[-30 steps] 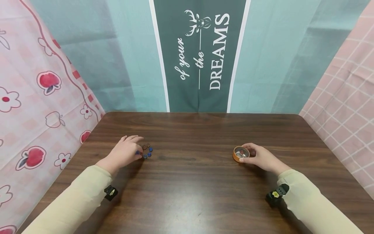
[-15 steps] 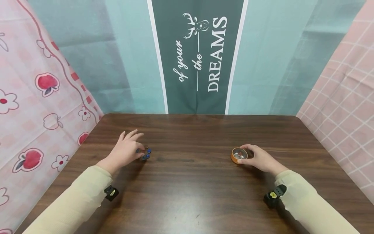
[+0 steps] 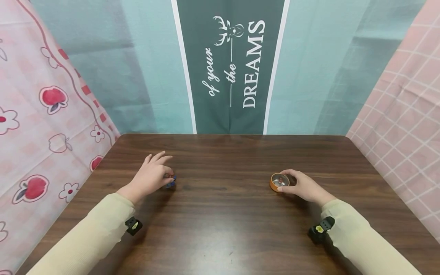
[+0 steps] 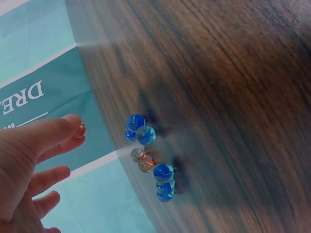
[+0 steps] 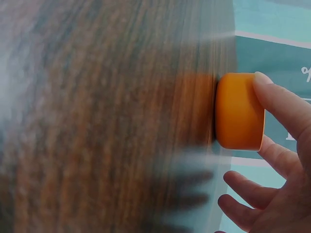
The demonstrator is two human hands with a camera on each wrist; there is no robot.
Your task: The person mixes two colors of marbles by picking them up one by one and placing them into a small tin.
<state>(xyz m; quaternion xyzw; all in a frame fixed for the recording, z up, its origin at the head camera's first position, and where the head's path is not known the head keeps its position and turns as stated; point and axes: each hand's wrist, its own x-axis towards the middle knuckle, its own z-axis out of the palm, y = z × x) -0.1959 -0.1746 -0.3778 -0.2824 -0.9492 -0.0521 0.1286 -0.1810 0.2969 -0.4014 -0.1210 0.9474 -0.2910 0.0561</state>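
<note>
Between thumb and forefinger, my left hand [image 3: 150, 178] pinches a red-orange glass marble [image 4: 81, 130], lifted off the table. Below it, in the left wrist view, several blue swirled marbles [image 4: 164, 173] and a couple of clear brownish-orange marbles [image 4: 145, 164] lie grouped on the wood. In the head view my fingers cover most of that group. My right hand [image 3: 305, 186] grips a small orange bowl [image 5: 238, 111] by its rim, thumb on the near side and forefinger on the far side. The bowl stands upright, silvery inside, with something small and reddish in it.
A dark brown wooden table [image 3: 220, 214] spans the space, the marbles at left and the bowl at right. Behind it hangs a teal curtain [image 3: 309, 76] with printed lettering. Pink patterned cloths [image 3: 405, 103] hang along both sides.
My left hand has gone from reaching down among the marbles to holding the red-orange one slightly raised. The right hand keeps its grip on the bowl; the head view has shifted slightly.
</note>
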